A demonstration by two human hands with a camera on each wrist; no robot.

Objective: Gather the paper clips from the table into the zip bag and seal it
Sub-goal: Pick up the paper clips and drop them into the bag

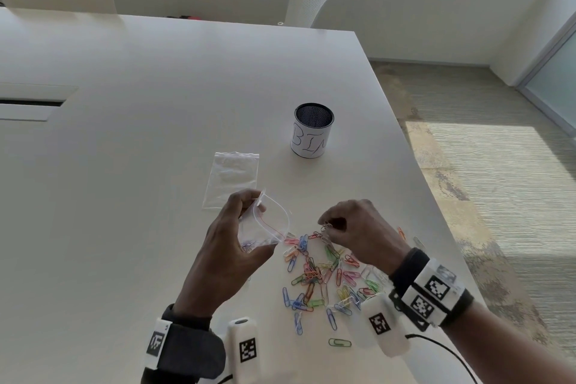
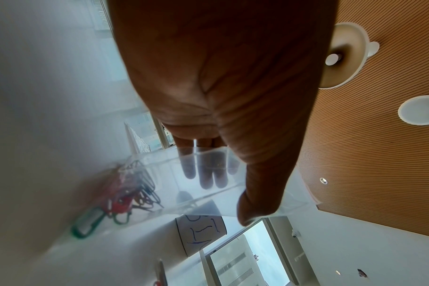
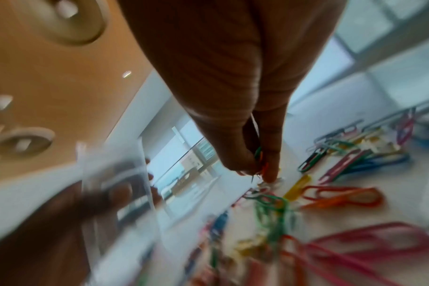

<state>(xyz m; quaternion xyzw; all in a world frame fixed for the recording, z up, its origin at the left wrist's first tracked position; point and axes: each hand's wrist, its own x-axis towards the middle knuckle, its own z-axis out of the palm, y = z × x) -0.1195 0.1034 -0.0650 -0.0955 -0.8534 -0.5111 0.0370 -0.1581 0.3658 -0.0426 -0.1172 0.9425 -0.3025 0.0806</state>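
My left hand (image 1: 237, 227) grips a clear zip bag (image 1: 265, 227) above the table, its mouth open toward the right. A few coloured clips (image 2: 130, 193) lie in the bag's lower corner. Several coloured paper clips (image 1: 324, 277) are scattered on the white table (image 1: 156, 134) between my wrists. My right hand (image 1: 346, 227) hovers over the far end of the pile and pinches a small bunch of clips (image 3: 258, 160) between thumb and fingertips, just right of the bag's mouth. In the right wrist view the bag (image 3: 115, 174) appears blurred at the left.
A second clear zip bag (image 1: 232, 179) lies flat on the table beyond my left hand. A black mesh cup with a white paper label (image 1: 313, 131) stands farther back. The table's right edge (image 1: 414, 165) runs close to the pile. Two white chairs stand behind the table.
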